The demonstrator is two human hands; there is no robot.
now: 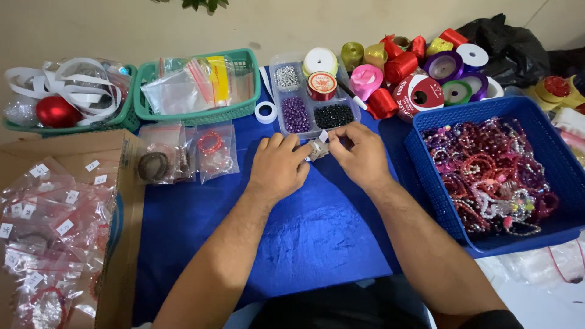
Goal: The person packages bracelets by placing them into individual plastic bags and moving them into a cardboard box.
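My left hand [278, 166] and my right hand [361, 153] meet over a blue cloth [317, 237], both pinching a small silvery beaded piece [317, 149] with a tiny white tag on it. Just beyond the fingers lies a clear bead box [303, 100] with silver, purple and black beads in separate compartments. A red-and-gold spool [322, 85] and a white tape roll [320, 61] rest on the box.
A blue basket [551, 158] of beaded bracelets stands at the right. Ribbon spools [426, 67] crowd the back right. Two green baskets [195, 109] stand at the back left. Bagged bracelets [183, 155] lie left of my hands. A cardboard box [125, 201] of tagged bags fills the left.
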